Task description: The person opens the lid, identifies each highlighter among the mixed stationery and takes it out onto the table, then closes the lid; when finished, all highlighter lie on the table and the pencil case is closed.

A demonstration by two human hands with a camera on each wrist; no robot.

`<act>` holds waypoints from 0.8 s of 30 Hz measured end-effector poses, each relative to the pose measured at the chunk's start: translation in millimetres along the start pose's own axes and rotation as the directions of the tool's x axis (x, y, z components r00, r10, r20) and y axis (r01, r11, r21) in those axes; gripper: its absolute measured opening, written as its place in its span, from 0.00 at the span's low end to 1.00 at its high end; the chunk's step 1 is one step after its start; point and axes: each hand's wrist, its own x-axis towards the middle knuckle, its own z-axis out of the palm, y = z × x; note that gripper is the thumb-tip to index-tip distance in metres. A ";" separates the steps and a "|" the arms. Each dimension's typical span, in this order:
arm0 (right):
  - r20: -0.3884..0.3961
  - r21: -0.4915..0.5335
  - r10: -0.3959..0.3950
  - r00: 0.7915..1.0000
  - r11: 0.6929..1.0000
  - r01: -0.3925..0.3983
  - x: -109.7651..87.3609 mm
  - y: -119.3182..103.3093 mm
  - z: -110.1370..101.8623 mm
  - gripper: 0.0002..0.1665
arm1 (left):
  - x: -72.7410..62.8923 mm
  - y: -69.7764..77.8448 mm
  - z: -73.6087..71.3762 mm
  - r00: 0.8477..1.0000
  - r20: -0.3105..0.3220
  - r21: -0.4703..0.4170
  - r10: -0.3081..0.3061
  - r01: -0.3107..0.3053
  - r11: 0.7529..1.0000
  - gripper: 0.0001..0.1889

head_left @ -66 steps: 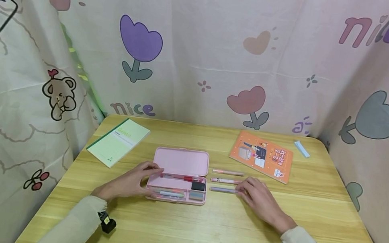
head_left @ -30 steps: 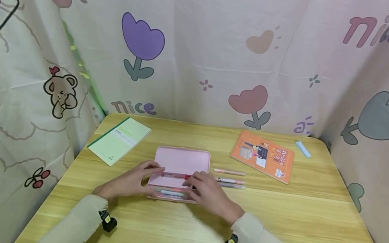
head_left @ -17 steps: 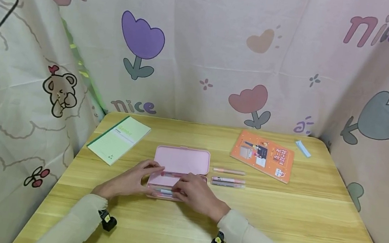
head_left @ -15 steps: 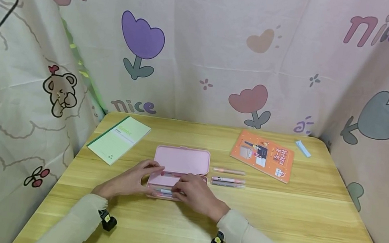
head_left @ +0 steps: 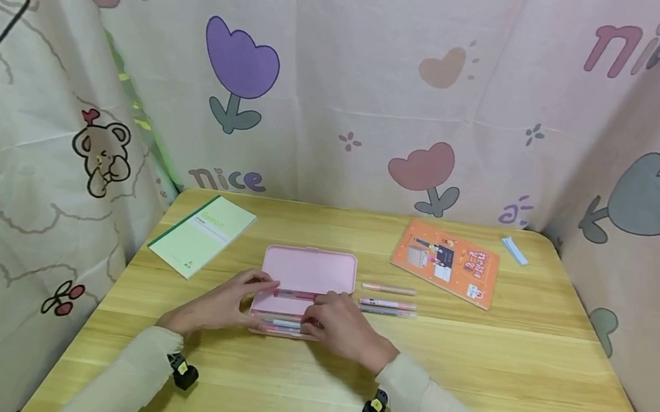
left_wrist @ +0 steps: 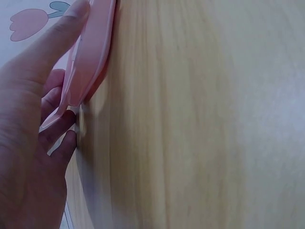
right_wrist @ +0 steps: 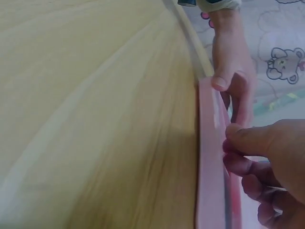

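Pencil case, one, pink, lid back, on table. Left hand grips its left end, thumb opposite fingers. Right hand bends fingers over it; can't tell whether they pinch anything. Three pens beside; one green notebook, one orange booklet beyond.

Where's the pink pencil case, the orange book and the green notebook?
Pink pencil case [head_left: 309, 271]: head view, inside of lid.
Orange book [head_left: 446, 264]: head view, front cover.
Green notebook [head_left: 202, 236]: head view, front cover.
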 end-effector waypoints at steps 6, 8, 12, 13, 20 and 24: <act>-0.006 -0.070 -0.010 1.000 0.997 0.010 -2.4 -4.4 -6.6 0.03 | -0.9 1.2 -2.2 1.000 -0.005 -0.005 -0.001 0.001 1.000 0.52; 0.004 -0.106 0.013 1.000 0.994 -0.012 -2.4 -8.3 -7.6 0.04 | -0.6 1.0 -1.5 1.000 -0.003 -0.003 0.003 -0.003 1.000 0.52; -0.001 -0.144 0.037 0.999 0.989 -0.036 -1.9 -16.5 -8.8 0.06 | -0.4 0.6 0.2 1.000 -0.006 0.000 0.012 -0.012 1.000 0.52; -0.003 -0.147 0.036 0.999 0.989 -0.036 -2.0 -18.3 -9.1 0.07 | -0.4 0.4 0.5 1.000 -0.008 0.002 0.017 -0.017 1.000 0.52; -0.017 -0.097 -0.002 1.000 0.995 0.000 -3.1 -24.0 -10.9 0.10 | 0.5 -1.0 0.8 1.000 -0.007 -0.001 0.015 -0.015 1.000 0.51; -0.008 -0.021 -0.005 1.000 1.000 0.005 -4.3 -20.8 -8.9 0.05 | 1.0 -2.5 2.0 1.000 -0.002 -0.002 0.007 -0.007 1.000 0.51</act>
